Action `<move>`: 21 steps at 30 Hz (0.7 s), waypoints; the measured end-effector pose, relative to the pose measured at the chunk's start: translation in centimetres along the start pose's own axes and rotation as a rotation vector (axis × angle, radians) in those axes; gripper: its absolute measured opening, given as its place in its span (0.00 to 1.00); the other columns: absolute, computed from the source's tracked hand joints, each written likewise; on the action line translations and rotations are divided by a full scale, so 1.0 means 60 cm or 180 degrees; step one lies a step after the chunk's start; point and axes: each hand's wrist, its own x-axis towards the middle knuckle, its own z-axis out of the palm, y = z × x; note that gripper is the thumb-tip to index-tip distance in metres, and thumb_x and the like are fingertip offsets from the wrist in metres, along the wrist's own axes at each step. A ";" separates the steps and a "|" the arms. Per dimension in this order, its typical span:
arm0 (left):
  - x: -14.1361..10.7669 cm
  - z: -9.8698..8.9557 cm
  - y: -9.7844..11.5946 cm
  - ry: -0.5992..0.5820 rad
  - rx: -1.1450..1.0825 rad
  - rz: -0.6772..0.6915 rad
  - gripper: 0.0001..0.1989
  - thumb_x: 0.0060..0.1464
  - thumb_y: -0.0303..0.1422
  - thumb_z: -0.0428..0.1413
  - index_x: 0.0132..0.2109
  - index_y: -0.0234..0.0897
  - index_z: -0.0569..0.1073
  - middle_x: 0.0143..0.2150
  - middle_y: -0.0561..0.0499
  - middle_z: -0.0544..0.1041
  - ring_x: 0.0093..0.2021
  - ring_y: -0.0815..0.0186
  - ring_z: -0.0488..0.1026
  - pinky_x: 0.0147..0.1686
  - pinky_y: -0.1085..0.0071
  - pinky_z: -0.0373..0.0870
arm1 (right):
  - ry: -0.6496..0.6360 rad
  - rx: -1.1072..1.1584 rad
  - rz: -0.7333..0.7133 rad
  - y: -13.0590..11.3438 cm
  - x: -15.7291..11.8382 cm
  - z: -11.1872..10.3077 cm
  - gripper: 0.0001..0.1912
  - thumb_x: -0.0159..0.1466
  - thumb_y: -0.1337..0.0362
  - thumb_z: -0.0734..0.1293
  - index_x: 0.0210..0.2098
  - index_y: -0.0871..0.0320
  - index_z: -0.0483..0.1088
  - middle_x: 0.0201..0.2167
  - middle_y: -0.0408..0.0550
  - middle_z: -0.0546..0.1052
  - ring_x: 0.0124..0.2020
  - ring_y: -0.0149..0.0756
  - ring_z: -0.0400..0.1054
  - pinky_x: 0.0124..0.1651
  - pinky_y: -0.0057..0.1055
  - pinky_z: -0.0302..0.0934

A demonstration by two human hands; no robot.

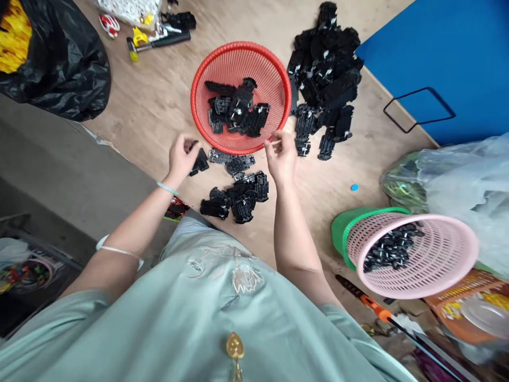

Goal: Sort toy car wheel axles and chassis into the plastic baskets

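Observation:
A red basket [240, 46] holds several black plastic parts [238, 109]. My left hand [183, 156] is left of and below the basket, its fingers curled over a black part [200, 162] on the tabletop; whether it grips that part is unclear. At the basket's lower right rim is my right hand [281, 154], with thumb and fingers bent close together; what lies between them, if anything, is too small to make out. Between my hands and my body, several more black parts [242, 196] lie on the wooden table [314, 196].
A big heap of black parts [326, 74] lies right of the basket. A hammer [159, 42] and black bag [75, 63] are at the upper left. A pink basket [441, 254] with small black pieces leans over a green basket [342, 233]. A blue panel [445, 63] is at upper right.

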 end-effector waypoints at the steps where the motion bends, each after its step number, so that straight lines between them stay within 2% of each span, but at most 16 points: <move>1: -0.055 0.000 -0.009 -0.0337 0.0282 0.0011 0.15 0.61 0.40 0.63 0.50 0.39 0.75 0.49 0.43 0.79 0.53 0.54 0.78 0.59 0.55 0.74 | -0.0134 -0.0111 0.0174 0.017 -0.045 0.000 0.18 0.72 0.55 0.63 0.56 0.56 0.72 0.51 0.55 0.77 0.50 0.48 0.74 0.57 0.52 0.72; 2: -0.107 0.005 -0.014 -0.0848 0.0540 0.0115 0.17 0.57 0.40 0.66 0.51 0.38 0.75 0.50 0.41 0.79 0.55 0.51 0.77 0.60 0.52 0.73 | -0.0344 -0.0242 0.0284 0.029 -0.088 0.001 0.16 0.71 0.59 0.62 0.54 0.57 0.74 0.48 0.56 0.79 0.48 0.48 0.74 0.55 0.52 0.72; 4: -0.193 0.026 -0.015 -0.1931 0.0971 0.0474 0.33 0.47 0.37 0.73 0.60 0.36 0.73 0.62 0.35 0.75 0.65 0.42 0.70 0.67 0.45 0.65 | -0.0941 -0.0556 0.0232 0.038 -0.160 0.009 0.17 0.69 0.66 0.62 0.53 0.58 0.76 0.50 0.57 0.80 0.51 0.50 0.73 0.59 0.53 0.70; 6: -0.243 0.052 -0.010 -0.2591 0.1368 0.0790 0.46 0.43 0.31 0.74 0.68 0.35 0.67 0.71 0.32 0.67 0.72 0.38 0.60 0.73 0.40 0.54 | -0.1572 -0.0927 -0.0035 0.030 -0.201 0.022 0.24 0.66 0.71 0.62 0.60 0.58 0.74 0.60 0.57 0.77 0.62 0.55 0.67 0.66 0.57 0.63; 7: -0.254 0.064 -0.008 -0.2759 0.1548 0.0904 0.48 0.42 0.29 0.74 0.70 0.34 0.64 0.72 0.31 0.65 0.73 0.37 0.58 0.74 0.39 0.50 | -0.1812 -0.1109 -0.0157 0.023 -0.208 0.030 0.29 0.64 0.73 0.62 0.64 0.57 0.72 0.65 0.57 0.74 0.66 0.57 0.62 0.68 0.58 0.59; 8: -0.257 0.075 -0.005 -0.2846 0.1709 0.0971 0.48 0.43 0.28 0.73 0.70 0.33 0.63 0.72 0.31 0.65 0.72 0.38 0.59 0.74 0.39 0.49 | -0.1981 -0.1281 -0.0243 0.015 -0.208 0.039 0.32 0.63 0.74 0.63 0.66 0.57 0.70 0.68 0.57 0.71 0.69 0.59 0.59 0.69 0.59 0.57; 10: -0.249 0.090 -0.002 -0.2908 0.1930 0.0980 0.43 0.45 0.28 0.71 0.67 0.31 0.66 0.66 0.32 0.70 0.67 0.40 0.65 0.71 0.42 0.54 | -0.2188 -0.1571 -0.0351 0.000 -0.190 0.053 0.31 0.62 0.74 0.66 0.65 0.58 0.72 0.67 0.60 0.70 0.68 0.61 0.58 0.69 0.60 0.55; 12: -0.233 0.095 -0.002 -0.2911 0.2042 0.0807 0.36 0.45 0.31 0.72 0.61 0.31 0.70 0.60 0.33 0.73 0.62 0.41 0.68 0.66 0.46 0.63 | -0.2287 -0.1683 -0.0462 -0.010 -0.164 0.061 0.22 0.61 0.72 0.69 0.54 0.59 0.78 0.61 0.63 0.73 0.64 0.62 0.60 0.68 0.59 0.55; 14: -0.222 0.094 -0.006 -0.2846 0.2037 0.0526 0.33 0.43 0.32 0.73 0.55 0.32 0.73 0.58 0.33 0.74 0.61 0.40 0.68 0.61 0.48 0.67 | -0.2252 -0.1479 -0.0533 -0.013 -0.146 0.057 0.11 0.61 0.70 0.71 0.43 0.59 0.80 0.55 0.63 0.75 0.61 0.60 0.62 0.67 0.56 0.57; 15: -0.220 0.093 -0.010 -0.2793 0.1965 0.0379 0.32 0.41 0.32 0.74 0.53 0.32 0.73 0.58 0.33 0.74 0.61 0.39 0.68 0.60 0.48 0.68 | -0.2139 -0.1236 -0.0507 -0.012 -0.144 0.051 0.07 0.62 0.69 0.70 0.40 0.59 0.78 0.52 0.61 0.77 0.59 0.58 0.64 0.65 0.54 0.58; 17: -0.220 0.088 -0.020 -0.2680 0.1633 0.0016 0.31 0.39 0.31 0.74 0.51 0.34 0.73 0.56 0.35 0.75 0.60 0.40 0.69 0.59 0.49 0.69 | -0.1653 -0.0524 -0.0222 -0.004 -0.159 0.034 0.05 0.66 0.66 0.68 0.41 0.57 0.75 0.46 0.56 0.78 0.52 0.51 0.68 0.60 0.48 0.63; 19: -0.227 0.083 -0.032 -0.2534 0.1126 -0.0517 0.30 0.39 0.31 0.72 0.50 0.36 0.72 0.51 0.39 0.77 0.56 0.43 0.73 0.57 0.52 0.71 | -0.1005 0.0344 0.0381 0.008 -0.199 0.018 0.08 0.69 0.59 0.67 0.44 0.55 0.73 0.40 0.50 0.78 0.44 0.44 0.70 0.52 0.41 0.67; 21: -0.237 0.078 -0.044 -0.2244 0.0595 -0.1176 0.28 0.39 0.33 0.72 0.49 0.37 0.72 0.48 0.42 0.79 0.52 0.46 0.76 0.55 0.53 0.72 | -0.0450 0.1082 0.1113 0.023 -0.256 0.009 0.13 0.67 0.52 0.68 0.42 0.54 0.70 0.37 0.46 0.77 0.40 0.40 0.71 0.45 0.36 0.68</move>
